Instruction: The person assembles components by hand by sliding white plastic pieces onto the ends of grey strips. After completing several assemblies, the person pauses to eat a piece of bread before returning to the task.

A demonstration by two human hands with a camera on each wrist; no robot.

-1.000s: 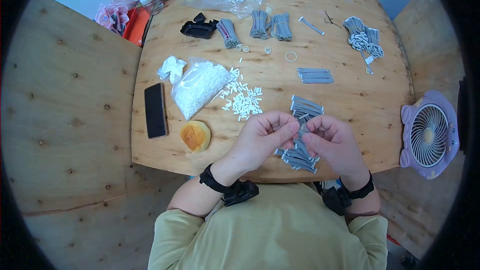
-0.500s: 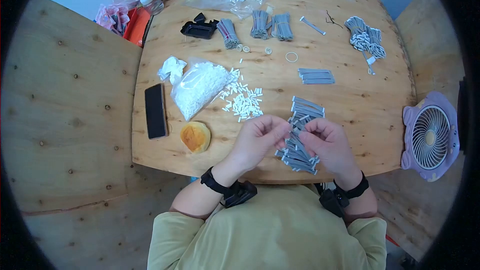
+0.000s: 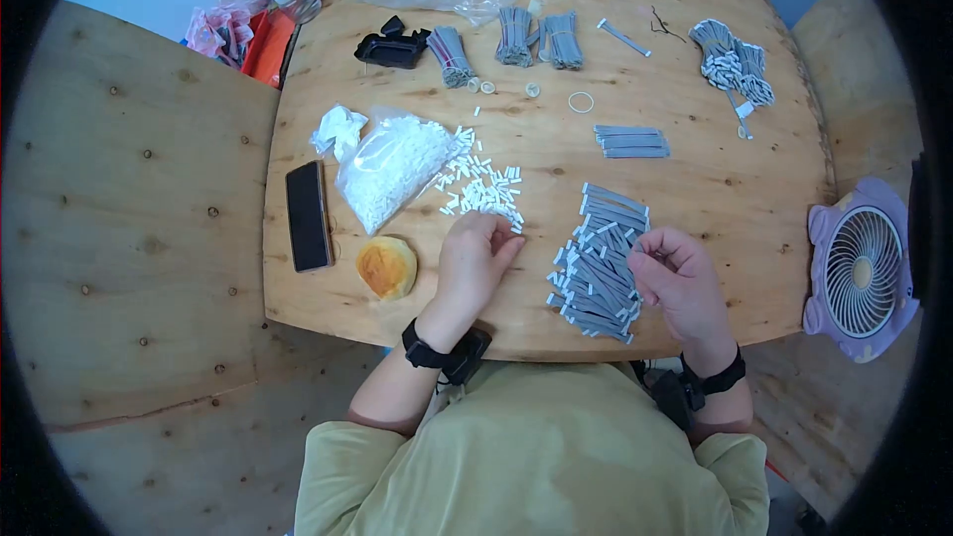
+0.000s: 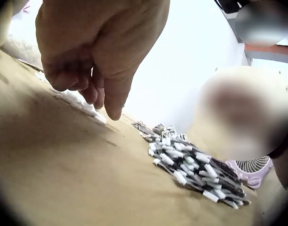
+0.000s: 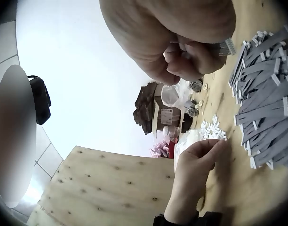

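Note:
The left hand (image 3: 474,256) is at the near edge of the loose white connector pieces (image 3: 484,191), its fingers pointing down and slightly bent; whether a piece is between them cannot be told. In the right wrist view, the right hand (image 5: 181,42) pinches a short grey ribbon cable, whose white toothed end (image 5: 230,46) sticks out past the fingers. In the head view the right hand (image 3: 679,281) is beside the right edge of a heap of grey cables with white ends (image 3: 600,273). A clear bag of white pieces (image 3: 392,169) lies behind and left of the left hand.
A bread bun (image 3: 386,268) and a phone (image 3: 309,216) lie at the left. Further back are cable bundles (image 3: 564,41), a black tray (image 3: 393,49) and a flat row of cables (image 3: 632,142). A purple fan (image 3: 860,269) stands at the right edge.
The left hand has left the right hand and moved left to the white pieces. The right hand has shifted slightly right, uncovering more of the cable heap.

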